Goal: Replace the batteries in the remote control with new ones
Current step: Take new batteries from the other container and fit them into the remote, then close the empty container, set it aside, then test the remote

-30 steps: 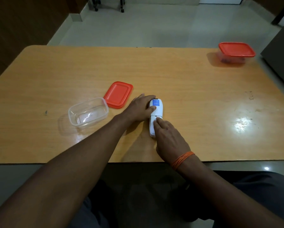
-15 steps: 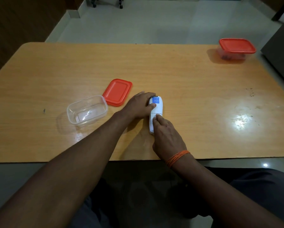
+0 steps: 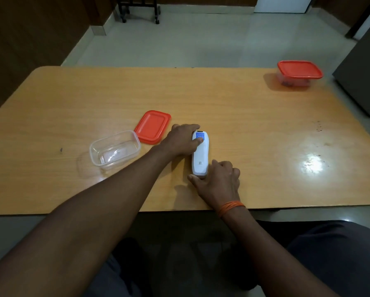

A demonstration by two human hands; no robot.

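The remote control [image 3: 200,156] lies on the table [image 3: 244,116] towards the middle of its near edge. It is a long white plastic body with rounded ends, and its back side with a blue label faces up. The left hand [image 3: 183,139] grips its far end, with the thumb on the label and the fingers curled over the tip. The right hand [image 3: 218,182] holds the near end between the thumb and the curled fingers. An orange thread band [image 3: 231,207] goes around the right wrist.

The table is glossy orange-brown wood with rounded corners. Left of the remote lie a clear rectangular plastic box [image 3: 115,149] and, just beside it, a flat red lid [image 3: 153,127]. A closed box [image 3: 299,73] with a red lid stands at the far right corner.
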